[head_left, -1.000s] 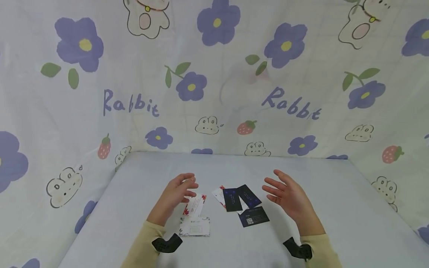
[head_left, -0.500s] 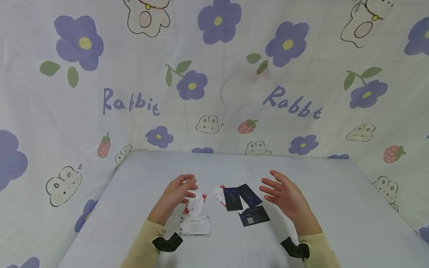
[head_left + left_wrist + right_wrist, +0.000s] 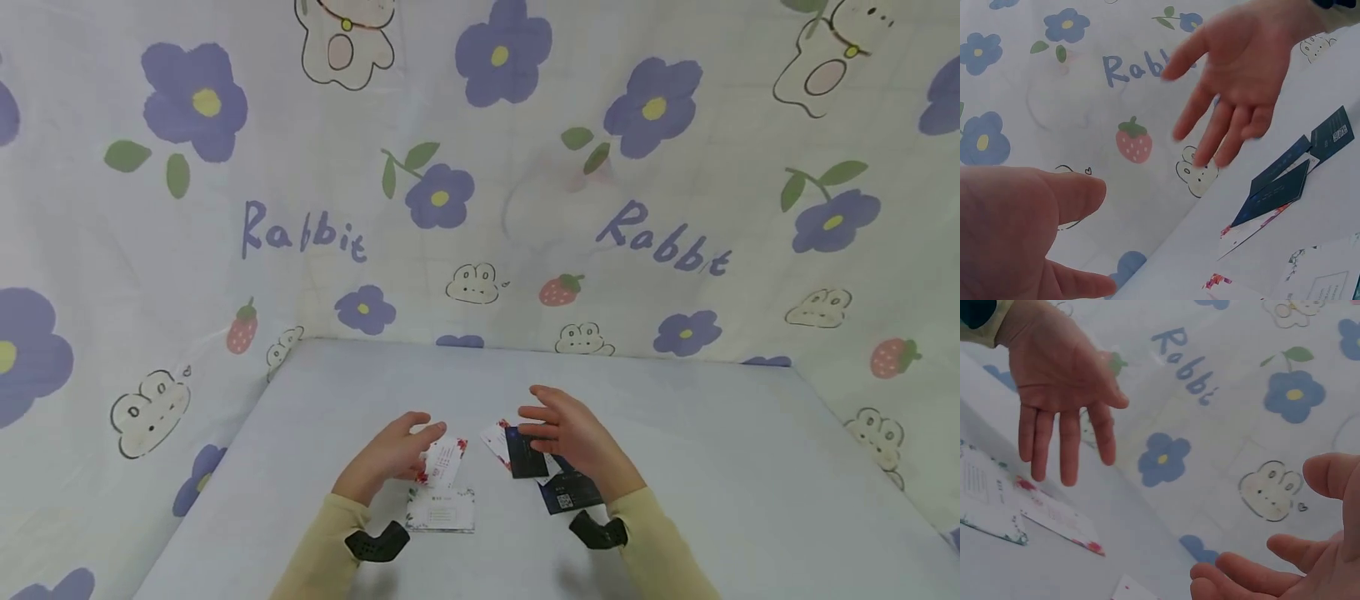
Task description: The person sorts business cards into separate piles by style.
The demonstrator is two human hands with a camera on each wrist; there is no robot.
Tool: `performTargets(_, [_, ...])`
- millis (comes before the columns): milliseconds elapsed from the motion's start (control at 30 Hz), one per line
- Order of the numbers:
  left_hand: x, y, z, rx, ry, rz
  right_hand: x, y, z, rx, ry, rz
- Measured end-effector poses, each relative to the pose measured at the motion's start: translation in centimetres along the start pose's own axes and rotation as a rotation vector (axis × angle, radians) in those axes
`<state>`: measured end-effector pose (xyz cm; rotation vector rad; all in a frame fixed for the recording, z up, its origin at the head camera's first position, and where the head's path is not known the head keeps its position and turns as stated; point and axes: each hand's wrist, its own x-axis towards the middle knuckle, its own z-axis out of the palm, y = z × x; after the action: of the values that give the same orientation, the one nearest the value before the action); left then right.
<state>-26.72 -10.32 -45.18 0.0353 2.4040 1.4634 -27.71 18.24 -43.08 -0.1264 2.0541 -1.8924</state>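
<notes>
Dark cards (image 3: 527,454), three of them, lie overlapping on the pale table (image 3: 420,375), partly hidden behind the right hand (image 3: 577,433) from overhead. They should weigh next to nothing and feel stiff yet easily creased, perhaps a little slick; since they lie so flat, I'd slip a fingertip under an edge propped up by the overlap and pinch there. They look navy to black, with pale print too fine to read, and the nearest bears a square code (image 3: 566,501). A white card with red blossoms (image 3: 493,440) pokes out from beneath. Apart from these, by the left hand (image 3: 390,450), lie a red-flowered card (image 3: 447,462) and, on its near side, a leaf-bordered card (image 3: 441,510); I can't tell whether that last is single or a stack. Both hands hover, palms turned inward, fingers loosely spread and thumbs apart, gripping nothing. Tan sleeves (image 3: 318,550) carry black devices (image 3: 377,543) at the cuffs, and beyond the table hangs a cloth (image 3: 300,167) printed with violet flowers, strawberries and rabbits.
</notes>
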Motion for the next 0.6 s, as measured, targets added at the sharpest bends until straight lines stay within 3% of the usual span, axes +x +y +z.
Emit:
performTargets(133, [0.1,0.1,0.1,-0.011,-0.003,-0.034,3.3,-0.2,2.6,-0.079,-0.051,0.051])
performTargets(267, [0.4,-0.1,0.5,-0.009,-0.013,-0.06,5.4,0.4,4.7,-0.153,-0.063,0.093])
performTargets(600, [0.6,-0.5,0.4,-0.058,-0.02,-0.002,6.1,1.0,7.2,-0.227,-0.048,0.067])
